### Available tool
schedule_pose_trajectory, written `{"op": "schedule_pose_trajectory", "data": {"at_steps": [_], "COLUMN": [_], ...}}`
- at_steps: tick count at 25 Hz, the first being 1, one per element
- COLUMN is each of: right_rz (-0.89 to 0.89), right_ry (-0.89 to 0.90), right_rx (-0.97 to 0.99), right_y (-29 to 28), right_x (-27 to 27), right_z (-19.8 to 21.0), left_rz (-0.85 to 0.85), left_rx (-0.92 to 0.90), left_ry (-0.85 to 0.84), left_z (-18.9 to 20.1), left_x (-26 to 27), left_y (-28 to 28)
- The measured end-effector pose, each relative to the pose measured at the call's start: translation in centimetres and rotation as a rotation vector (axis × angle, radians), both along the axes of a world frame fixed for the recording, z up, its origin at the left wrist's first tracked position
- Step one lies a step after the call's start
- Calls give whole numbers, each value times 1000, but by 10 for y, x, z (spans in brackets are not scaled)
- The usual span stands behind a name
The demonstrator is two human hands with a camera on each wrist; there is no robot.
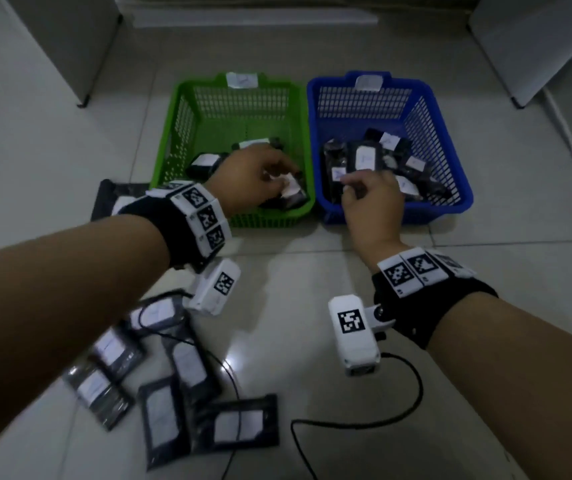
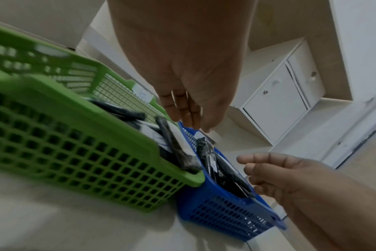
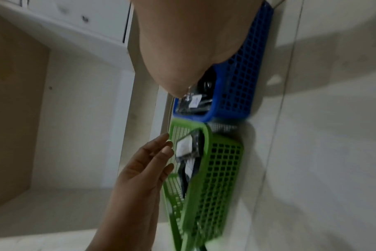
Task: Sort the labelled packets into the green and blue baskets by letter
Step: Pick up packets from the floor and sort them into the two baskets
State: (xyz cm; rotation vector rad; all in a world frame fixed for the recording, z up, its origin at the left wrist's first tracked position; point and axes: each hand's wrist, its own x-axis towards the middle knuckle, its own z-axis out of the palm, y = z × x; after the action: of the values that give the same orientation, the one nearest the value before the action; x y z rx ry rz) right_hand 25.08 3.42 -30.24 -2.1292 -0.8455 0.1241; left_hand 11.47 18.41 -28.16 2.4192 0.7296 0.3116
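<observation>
Labelled packets [image 1: 187, 368] remain at the floor's near left; both hands, left hand [image 1: 250, 178] and right hand [image 1: 371, 199], hang loose-fingered and empty over the green basket [image 1: 170, 140] and blue basket [image 1: 451, 140], so next probably comes picking another.

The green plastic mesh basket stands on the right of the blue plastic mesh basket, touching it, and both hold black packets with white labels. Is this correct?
One detail is wrong: the green plastic mesh basket stands on the left of the blue plastic mesh basket, as the head view shows. The rest holds: they touch side by side, and both hold black packets with white labels.
</observation>
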Motion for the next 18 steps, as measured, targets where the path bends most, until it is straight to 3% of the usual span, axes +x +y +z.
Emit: {"op": "schedule_pose_trajectory", "data": {"at_steps": [6,10,14,18], "right_rz": [351,479,524,536], "right_ry": [296,399,273,143], "right_rx": [-122,-364,-633,-721], "right_y": [1,-8,-20,-20], "right_x": [-130,-200,-241,-249], "right_z": [-18,-47,-72,-77], "left_rz": [292,369,333,284], "left_rx": [-176,-116,-104,28], "left_ry": [38,251,379,452], "left_z": [-16,-49,-75,-86], "left_x": [-172,-252,-273,-260], "left_y": [-24,-47,-54,-50]}}
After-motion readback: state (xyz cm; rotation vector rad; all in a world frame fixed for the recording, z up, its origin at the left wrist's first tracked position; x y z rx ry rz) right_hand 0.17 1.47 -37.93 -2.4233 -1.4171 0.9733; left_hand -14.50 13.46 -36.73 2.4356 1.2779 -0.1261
